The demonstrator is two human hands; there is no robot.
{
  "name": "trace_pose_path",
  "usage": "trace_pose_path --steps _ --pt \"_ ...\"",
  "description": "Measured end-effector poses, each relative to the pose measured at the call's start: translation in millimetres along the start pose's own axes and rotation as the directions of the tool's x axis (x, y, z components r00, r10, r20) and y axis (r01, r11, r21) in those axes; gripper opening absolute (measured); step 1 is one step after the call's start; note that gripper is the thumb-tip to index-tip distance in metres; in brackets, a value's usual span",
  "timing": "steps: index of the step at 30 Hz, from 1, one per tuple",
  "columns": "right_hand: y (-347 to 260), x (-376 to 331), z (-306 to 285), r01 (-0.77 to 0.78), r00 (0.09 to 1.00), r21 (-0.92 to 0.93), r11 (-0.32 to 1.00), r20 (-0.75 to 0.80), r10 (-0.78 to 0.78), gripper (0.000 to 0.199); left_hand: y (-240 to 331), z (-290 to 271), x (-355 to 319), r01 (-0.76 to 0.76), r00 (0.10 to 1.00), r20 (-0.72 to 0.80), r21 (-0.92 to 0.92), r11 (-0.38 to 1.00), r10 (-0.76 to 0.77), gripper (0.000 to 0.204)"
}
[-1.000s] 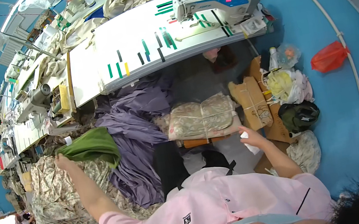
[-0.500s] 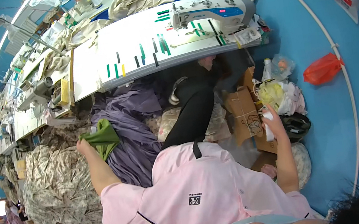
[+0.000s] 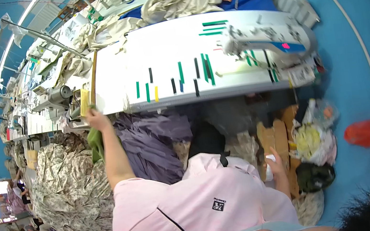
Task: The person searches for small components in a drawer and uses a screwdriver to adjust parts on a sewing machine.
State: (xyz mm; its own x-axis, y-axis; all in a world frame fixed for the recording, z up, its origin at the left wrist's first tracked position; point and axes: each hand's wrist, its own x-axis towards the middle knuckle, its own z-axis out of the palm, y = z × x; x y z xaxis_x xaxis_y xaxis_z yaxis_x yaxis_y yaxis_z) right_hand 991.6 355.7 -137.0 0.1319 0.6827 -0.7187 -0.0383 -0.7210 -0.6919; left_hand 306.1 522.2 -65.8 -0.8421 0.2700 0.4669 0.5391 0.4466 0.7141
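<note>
At the left front corner of the white sewing table [image 3: 156, 57], my left hand [image 3: 98, 119] is closed on a green cloth [image 3: 96, 144]. The cloth hangs down behind my wrist, partly hidden by my forearm. Beside my fingers stands a yellow block-like piece [image 3: 84, 102]. Low on the right, my right hand [image 3: 278, 168] is wrapped round a small white object [image 3: 269, 168]; its kind cannot be made out. Brown cardboard [image 3: 273, 138] lies just beyond that hand.
A sewing machine [image 3: 270, 41] stands at the table's right end, with green, black and yellow strips [image 3: 181, 72] on the tabletop. Purple fabric [image 3: 151, 145] and patterned fabric [image 3: 69, 196] are heaped below. A red bag [image 3: 363, 133] hangs at right.
My left hand has lifted the green cloth from over the purple fabric up to the table's corner. The right hand, with the white object, has lowered. My view has shifted.
</note>
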Motion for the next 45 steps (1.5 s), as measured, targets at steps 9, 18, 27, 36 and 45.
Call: trace_pose_path --steps 9,18,27,36,45 --pt "-268.5 185.8 236.3 0.417 0.845 -0.516 0.748 0.523 -0.111 0.064 -41.5 217.7 -131.6 -0.155 0.931 0.364 0.480 0.863 -0.035 0.048" --pt "-247.7 220.2 241.8 -0.515 0.800 0.084 0.853 0.407 0.442 0.057 -35.6 233.6 -139.8 -0.251 0.876 0.476 0.579 0.776 -0.072 0.054" --pt "-264.8 240.8 284.4 -0.445 0.826 0.002 0.896 0.386 0.410 0.058 -21.6 231.7 -133.1 -0.206 0.843 0.485 0.690 0.694 -0.233 0.056" --pt "-287.0 294.0 387.4 0.202 0.856 -0.426 0.882 0.514 0.052 0.071 -31.0 232.5 -138.3 -0.262 0.880 0.471 0.594 0.761 -0.065 0.061" --pt "-205.2 324.5 371.3 0.887 0.456 -0.222 0.404 0.552 -0.698 0.064 -34.9 222.1 -139.8 -0.244 0.891 0.454 0.527 0.814 -0.027 0.055"
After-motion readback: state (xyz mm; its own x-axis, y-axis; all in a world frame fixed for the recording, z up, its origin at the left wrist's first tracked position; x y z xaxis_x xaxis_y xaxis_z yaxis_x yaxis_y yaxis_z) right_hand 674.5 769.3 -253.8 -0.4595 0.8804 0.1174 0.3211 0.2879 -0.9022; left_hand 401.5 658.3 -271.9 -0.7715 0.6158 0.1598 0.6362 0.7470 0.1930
